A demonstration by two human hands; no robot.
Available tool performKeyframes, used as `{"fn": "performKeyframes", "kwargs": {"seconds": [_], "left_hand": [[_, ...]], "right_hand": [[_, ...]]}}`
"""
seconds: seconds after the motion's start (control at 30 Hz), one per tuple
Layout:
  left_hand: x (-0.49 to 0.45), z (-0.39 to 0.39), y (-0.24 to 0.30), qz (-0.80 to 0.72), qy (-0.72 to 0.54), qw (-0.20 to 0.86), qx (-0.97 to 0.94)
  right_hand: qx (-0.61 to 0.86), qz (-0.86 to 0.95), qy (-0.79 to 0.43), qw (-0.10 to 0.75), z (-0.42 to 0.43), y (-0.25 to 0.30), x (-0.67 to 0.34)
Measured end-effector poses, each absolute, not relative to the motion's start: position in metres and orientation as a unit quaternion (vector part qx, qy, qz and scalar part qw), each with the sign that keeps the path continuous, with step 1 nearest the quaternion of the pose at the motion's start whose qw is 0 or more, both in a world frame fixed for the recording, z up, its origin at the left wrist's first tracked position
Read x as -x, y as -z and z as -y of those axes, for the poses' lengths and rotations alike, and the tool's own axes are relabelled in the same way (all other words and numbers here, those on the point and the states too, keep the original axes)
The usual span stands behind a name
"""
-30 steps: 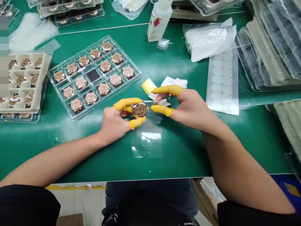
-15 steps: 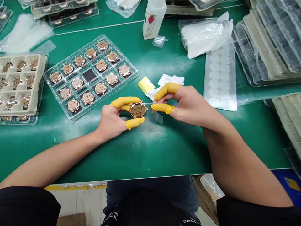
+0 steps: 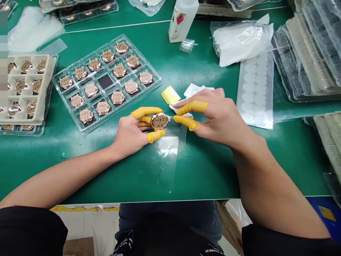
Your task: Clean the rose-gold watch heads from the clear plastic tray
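My left hand, with yellow finger cots, grips a rose-gold watch case between thumb and fingers. The engraved back with a CE mark faces up. At the case's right edge, my right hand has its yellow-capped thumb and forefinger pinched together on a thin clear strip, of which only a little shows. Under the hands, a clear plastic film catches the light on the green table. A clear tray with several similar watch cases lies to the left; one cell near its middle shows only a black pad.
White cloths and a yellow packet lie just beyond my right hand. A beige tray of watch cases stands left. Farther back are a white bottle and bagged white wipes. Stacked trays and a sticker sheet are right.
The view has shifted slightly. The right fingers stay near the case's edge, with less of the clear strip showing. Bright reflections on the film below the case are now larger.
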State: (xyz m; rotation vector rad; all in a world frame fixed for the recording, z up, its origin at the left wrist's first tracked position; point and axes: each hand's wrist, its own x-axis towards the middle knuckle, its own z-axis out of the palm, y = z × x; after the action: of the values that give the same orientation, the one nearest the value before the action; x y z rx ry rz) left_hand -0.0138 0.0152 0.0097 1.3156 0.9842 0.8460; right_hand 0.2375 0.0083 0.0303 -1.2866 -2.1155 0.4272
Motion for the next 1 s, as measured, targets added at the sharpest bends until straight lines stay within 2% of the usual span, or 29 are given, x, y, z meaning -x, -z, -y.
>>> {"fn": "performKeyframes", "kwargs": {"seconds": [0.07,0.23,0.27,0.47,0.63,1.0], "left_hand": [[0.013,-0.016,-0.010,-0.428,-0.362,0.615,-0.554],[0.013,-0.017,-0.007,-0.430,-0.352,0.628,-0.545],[0.012,-0.017,-0.007,-0.428,-0.350,0.629,-0.546],[0.012,-0.017,-0.004,-0.409,-0.358,0.633,-0.551],[0.012,-0.017,-0.005,-0.403,-0.358,0.625,-0.564],[0.011,-0.016,-0.006,-0.401,-0.359,0.626,-0.564]], "right_hand": [[0.482,0.788,-0.172,0.343,-0.006,-0.038,-0.233],[0.419,0.611,-0.372,0.560,0.003,-0.042,-0.213],[0.429,0.580,-0.399,0.566,0.005,-0.038,-0.208],[0.527,0.527,-0.467,0.475,0.014,-0.018,-0.182],[0.544,0.436,-0.524,0.490,0.015,-0.023,-0.172],[0.559,0.427,-0.498,0.507,0.019,-0.016,-0.166]]}}
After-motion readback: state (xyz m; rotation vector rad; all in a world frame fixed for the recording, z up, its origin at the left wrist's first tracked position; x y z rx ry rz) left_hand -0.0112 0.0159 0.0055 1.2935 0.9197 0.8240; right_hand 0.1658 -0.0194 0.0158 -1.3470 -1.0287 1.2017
